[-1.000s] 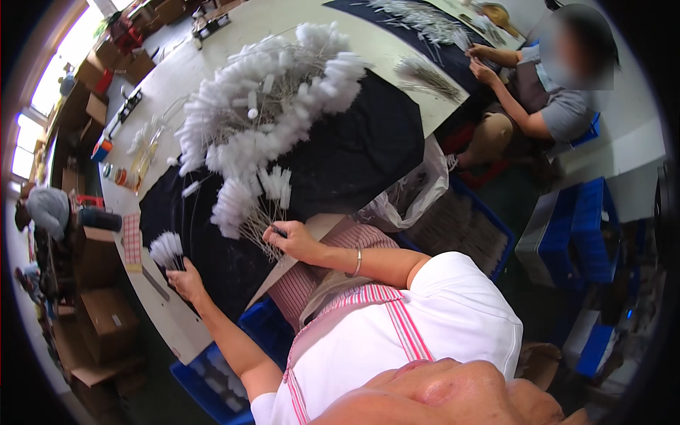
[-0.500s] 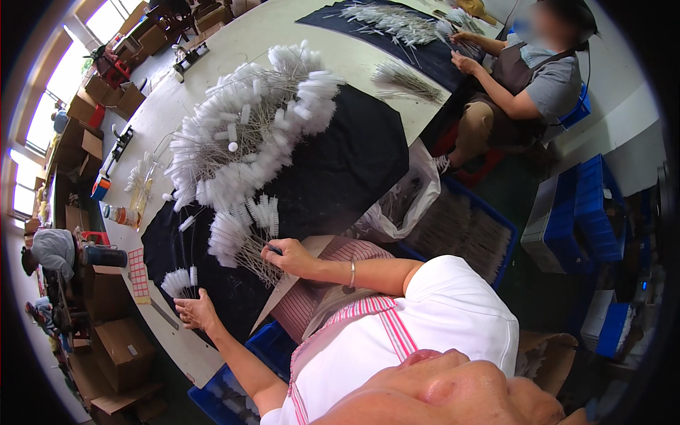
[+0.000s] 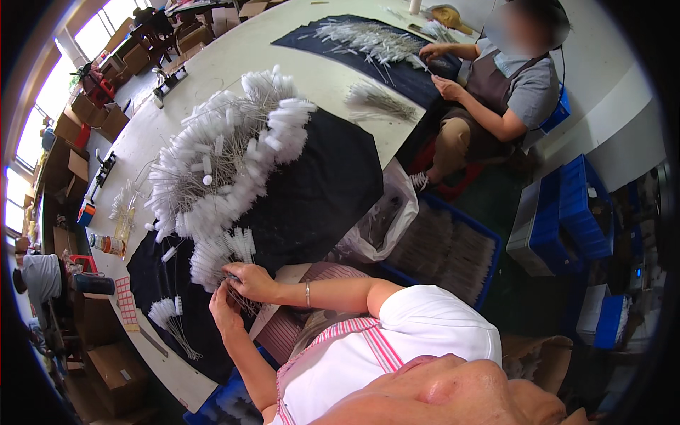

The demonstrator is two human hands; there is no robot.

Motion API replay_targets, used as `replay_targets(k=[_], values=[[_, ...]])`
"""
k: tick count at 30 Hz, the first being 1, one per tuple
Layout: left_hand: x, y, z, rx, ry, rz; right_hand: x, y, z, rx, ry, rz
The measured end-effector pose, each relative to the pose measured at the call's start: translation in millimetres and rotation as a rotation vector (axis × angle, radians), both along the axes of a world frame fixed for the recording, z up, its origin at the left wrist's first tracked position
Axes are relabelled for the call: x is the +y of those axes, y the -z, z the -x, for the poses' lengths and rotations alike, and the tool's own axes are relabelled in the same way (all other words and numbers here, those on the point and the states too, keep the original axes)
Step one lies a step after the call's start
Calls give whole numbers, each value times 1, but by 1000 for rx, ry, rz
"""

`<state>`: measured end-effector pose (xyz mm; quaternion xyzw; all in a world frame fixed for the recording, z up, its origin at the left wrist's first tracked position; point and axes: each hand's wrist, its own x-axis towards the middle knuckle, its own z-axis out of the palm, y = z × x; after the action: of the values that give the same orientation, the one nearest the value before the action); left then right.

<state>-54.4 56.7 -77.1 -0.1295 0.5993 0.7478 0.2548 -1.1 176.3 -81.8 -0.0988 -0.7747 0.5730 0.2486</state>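
Observation:
My right hand is closed, with a small dark object at its fingertips. It sits over the wire stems of a bunch of white-bristled wire brushes near the table's edge. Just below it my left hand is pinched closed by the same stems; what it holds is hidden. A smaller fan of wire brushes lies to the left, its looped stems pointing toward me. Beyond my hands a large heap of similar brushes lies on a dark cloth.
A co-worker handles brushes at the far right. By the table stand a white plastic bag and a blue crate of brushes. A jar, an orange tape roll and a red-gridded sheet lie along the left side.
My left hand has left the small fan of brushes and come across to my right hand at the bunch. The fan now lies alone on the cloth. The whole view has shifted slightly.

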Motion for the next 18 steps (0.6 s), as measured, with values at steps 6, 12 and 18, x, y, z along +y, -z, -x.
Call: replay_targets(k=[6,12,18], values=[[10,13,9,-9,-54,-125,9,-1,-1,-26,-24,60],[13,0,9,-83,-129,-273,11,-16,-4,-69,-112,92],[16,-13,1,267,-184,-224,8,3,2,-18,-47,-20]])
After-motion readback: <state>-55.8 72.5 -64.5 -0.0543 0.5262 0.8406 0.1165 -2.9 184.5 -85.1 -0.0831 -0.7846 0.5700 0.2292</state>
